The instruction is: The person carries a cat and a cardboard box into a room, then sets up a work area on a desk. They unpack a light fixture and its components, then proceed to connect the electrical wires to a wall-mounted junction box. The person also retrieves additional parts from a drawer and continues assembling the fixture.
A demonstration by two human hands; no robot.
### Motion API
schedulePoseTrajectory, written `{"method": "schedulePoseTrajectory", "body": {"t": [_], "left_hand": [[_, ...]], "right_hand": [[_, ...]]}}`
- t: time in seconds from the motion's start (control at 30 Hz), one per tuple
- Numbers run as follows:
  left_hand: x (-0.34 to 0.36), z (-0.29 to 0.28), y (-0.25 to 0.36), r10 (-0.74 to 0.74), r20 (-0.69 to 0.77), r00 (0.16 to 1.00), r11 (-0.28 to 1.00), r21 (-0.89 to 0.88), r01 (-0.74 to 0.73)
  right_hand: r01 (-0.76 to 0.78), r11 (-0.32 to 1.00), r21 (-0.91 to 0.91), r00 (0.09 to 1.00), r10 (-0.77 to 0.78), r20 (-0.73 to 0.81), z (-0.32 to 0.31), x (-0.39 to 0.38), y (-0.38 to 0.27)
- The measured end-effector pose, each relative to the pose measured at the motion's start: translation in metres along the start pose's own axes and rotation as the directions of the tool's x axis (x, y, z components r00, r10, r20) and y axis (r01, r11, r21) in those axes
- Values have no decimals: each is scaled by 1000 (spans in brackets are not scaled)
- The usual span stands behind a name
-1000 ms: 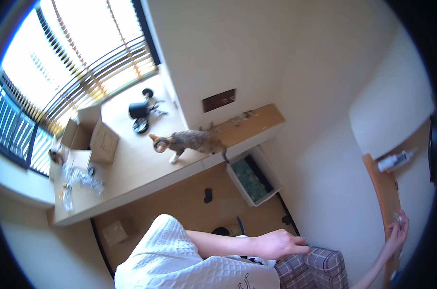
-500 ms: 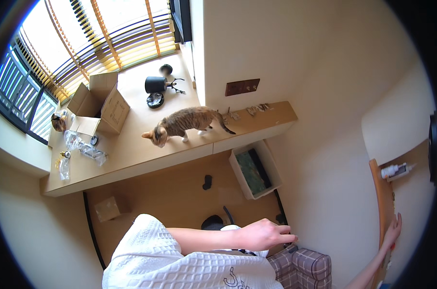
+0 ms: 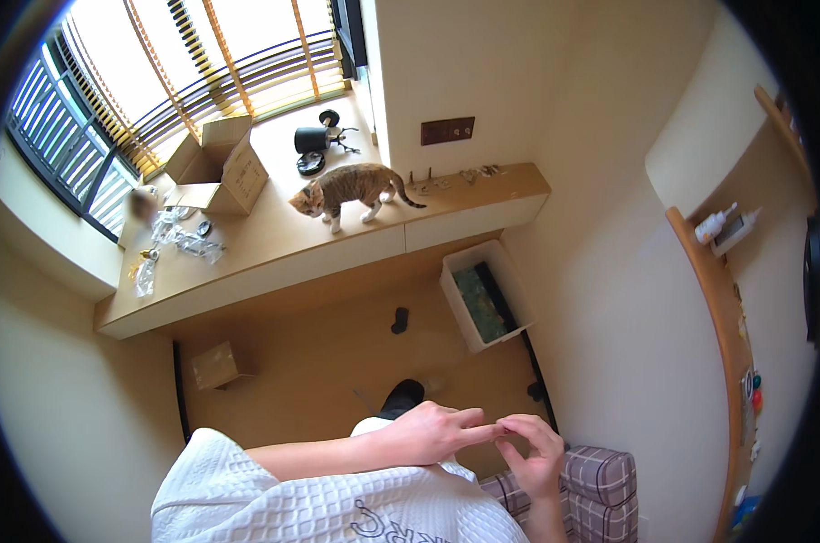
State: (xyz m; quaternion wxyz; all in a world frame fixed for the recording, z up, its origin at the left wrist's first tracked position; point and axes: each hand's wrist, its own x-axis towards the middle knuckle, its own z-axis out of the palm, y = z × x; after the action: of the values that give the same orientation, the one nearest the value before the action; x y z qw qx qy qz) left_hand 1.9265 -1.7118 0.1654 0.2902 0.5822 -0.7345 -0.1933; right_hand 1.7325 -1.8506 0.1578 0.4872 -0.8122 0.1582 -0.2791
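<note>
Left hand: reaching across the shirt front, a finger or two stuck out straight and the rest loosely curled, tips right up against the other hand.
Right hand: bent, half curled, thumb and fingers gathered at those left fingertips. Honestly can't tell if anything tiny is pinched between the two.
Closest stuff: white textured shirt just under the hands, and a plaid seat by the right wrist.
Window bench: long, pale wood top with a lighter front, running under the window and along the wall. Pretty cluttered tbh.
Cat: patchy brown with white paws, on all fours on the bench, head low, facing left.
Cardboard box: flaps up, sitting on the bench near the blinds.
Bench clutter: black pot tipped on its side behind the cat, clear plastic bags toward the left end.
Floor: brown, with a small carton at left and a dark sock-shaped thing in the middle.
White bin: tucked by the bench's right end, something green inside.
Walls: cream, with a brown plate above the bench.
Wooden shelf: curving down the right side, white bottle near its upper end, little red and green round bits farther down.
</note>
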Motion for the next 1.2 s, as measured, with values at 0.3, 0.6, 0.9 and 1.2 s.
{"method": "schedulePoseTrajectory", "body": {"t": [0.3, 0.6, 0.9, 1.2], "left_hand": [[-81, 2, 39, -215, -95, 972, 972, 78, 223], [-179, -24, 6, -274, -313, 909, 939, 116, 323], [-278, -92, -57, -241, -402, 883, 964, 9, 267], [-374, -151, -101, -286, -609, 740, 912, 64, 405]], "right_hand": [[-110, 909, 402, 992, 78, 97, 67, -35, 0], [-214, 920, 328, 902, 58, 427, 159, 20, -35], [-319, 862, 395, 916, 173, 361, 285, 52, -78], [-413, 786, 459, 853, 158, 497, 409, 111, -109]]}}
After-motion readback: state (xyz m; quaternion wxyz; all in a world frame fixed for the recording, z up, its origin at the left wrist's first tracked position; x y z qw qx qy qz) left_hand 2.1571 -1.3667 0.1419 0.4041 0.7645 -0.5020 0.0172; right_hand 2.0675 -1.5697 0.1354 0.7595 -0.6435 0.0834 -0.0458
